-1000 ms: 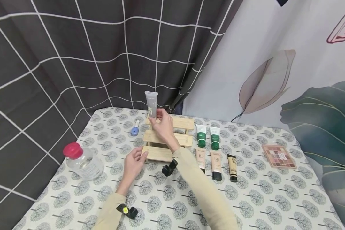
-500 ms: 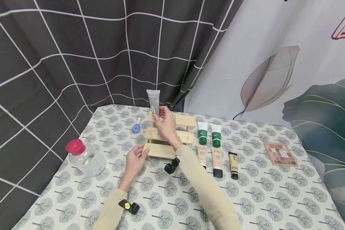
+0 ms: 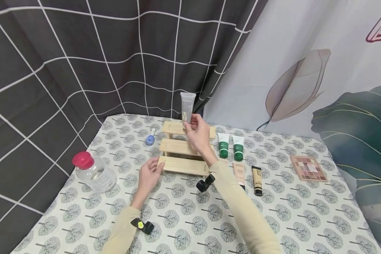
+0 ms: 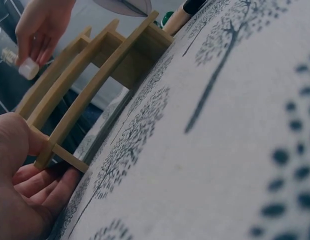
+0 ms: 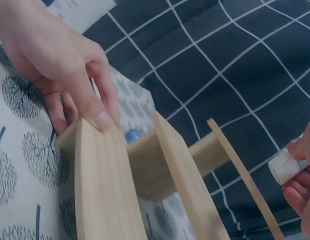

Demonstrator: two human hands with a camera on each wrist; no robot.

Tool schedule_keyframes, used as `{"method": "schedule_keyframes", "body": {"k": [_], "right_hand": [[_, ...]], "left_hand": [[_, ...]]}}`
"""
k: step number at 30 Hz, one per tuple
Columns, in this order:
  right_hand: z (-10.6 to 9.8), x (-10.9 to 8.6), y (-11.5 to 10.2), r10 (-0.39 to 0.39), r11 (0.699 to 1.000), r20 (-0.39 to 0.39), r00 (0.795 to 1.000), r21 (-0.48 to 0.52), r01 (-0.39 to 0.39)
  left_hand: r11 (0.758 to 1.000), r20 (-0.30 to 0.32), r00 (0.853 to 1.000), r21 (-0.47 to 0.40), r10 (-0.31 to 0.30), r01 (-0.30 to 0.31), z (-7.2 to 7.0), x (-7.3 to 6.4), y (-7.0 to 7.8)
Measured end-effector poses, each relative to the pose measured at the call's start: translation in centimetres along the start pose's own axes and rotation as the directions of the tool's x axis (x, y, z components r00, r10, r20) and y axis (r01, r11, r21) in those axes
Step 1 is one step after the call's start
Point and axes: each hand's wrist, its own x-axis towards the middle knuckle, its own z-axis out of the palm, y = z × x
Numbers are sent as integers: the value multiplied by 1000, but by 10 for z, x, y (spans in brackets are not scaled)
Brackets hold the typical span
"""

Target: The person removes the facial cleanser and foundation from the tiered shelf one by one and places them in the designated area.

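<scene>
A three-step wooden display rack [image 3: 185,165] stands on the patterned cloth. My left hand [image 3: 149,177] grips the left end of its lowest step, thumb on top and fingers curled beside and under it, as the left wrist view shows. My right hand [image 3: 199,134] pinches a grey squeeze tube [image 3: 187,106] near its lower end. The tube is upright above the top step, and its white cap [image 5: 283,167] points down, apart from the wood in the right wrist view.
Right of the rack lie two green-and-white tubes [image 3: 238,148], BB cream tubes [image 3: 239,173], a gold tube [image 3: 257,180] and a makeup palette [image 3: 308,168]. To the left are a small blue bottle [image 3: 150,139] and a clear bottle with red cap [image 3: 95,174]. A dark curtain [image 3: 114,53] hangs behind.
My right hand has moved right along the top step with the grey tube, from near the left end toward the middle. My left hand keeps its grip on the rack.
</scene>
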Motion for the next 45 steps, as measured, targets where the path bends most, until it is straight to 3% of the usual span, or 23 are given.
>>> {"method": "schedule_keyframes", "body": {"k": [5, 11, 35, 45], "right_hand": [[-17, 1, 3, -6, 1000, -8, 1000, -17, 6], [-37, -3, 8, 54, 998, 5, 999, -27, -53], [-116, -10, 42, 65, 984, -148, 987, -155, -88], [-147, -14, 62, 121, 963, -211, 970, -214, -166]], "left_hand": [[1000, -8, 1000, 4, 10, -10, 0, 1, -1], [1000, -5, 1000, -11, -11, 11, 0, 0, 1], [1000, 7, 1000, -2, -29, 29, 2, -1, 4], [1000, 3, 1000, -10, -21, 21, 2, 0, 6]]}}
